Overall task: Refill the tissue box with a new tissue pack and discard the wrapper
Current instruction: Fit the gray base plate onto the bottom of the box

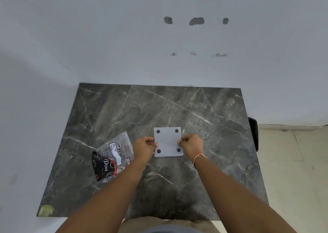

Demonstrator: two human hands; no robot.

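My left hand (144, 146) and right hand (190, 144) pinched the upturned tissue box (168, 141); its base panel could have jammed, I judged, if pushed unevenly.

A single head-worn view looks steeply down, close over the marble table (124, 112) against the wall (106, 37).

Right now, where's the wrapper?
Head view: the wrapper lies on the marble table, left of centre, beside the left hand gripping the box.
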